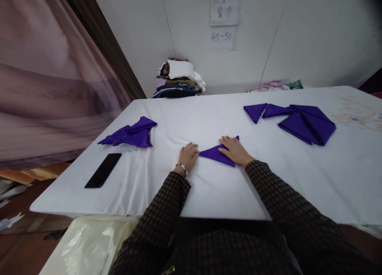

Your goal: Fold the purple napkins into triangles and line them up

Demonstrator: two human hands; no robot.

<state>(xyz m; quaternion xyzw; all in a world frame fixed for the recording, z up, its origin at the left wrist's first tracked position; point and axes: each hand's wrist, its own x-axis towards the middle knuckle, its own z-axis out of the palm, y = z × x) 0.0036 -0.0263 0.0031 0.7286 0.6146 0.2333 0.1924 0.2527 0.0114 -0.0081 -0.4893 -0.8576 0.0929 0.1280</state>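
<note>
A purple cloth napkin (pixel 217 155), folded into a narrow triangle, lies on the white-covered table in front of me. At its pointed left end is my left hand (pixel 188 155), with fingers bent and the tip pinched at the fingertips. My right hand (pixel 234 149) rests flat across the wide right end, fingers stretched out, hiding part of the cloth. A bracelet circles my left wrist.
A loose, crumpled purple napkin (pixel 134 133) lies to the left, with a black phone (pixel 103 170) nearer me. Several folded purple napkins (pixel 313 121) sit at the back right. Stacked clothes (pixel 178 78) stand behind the table's far edge; a pink curtain (pixel 59 76) hangs left.
</note>
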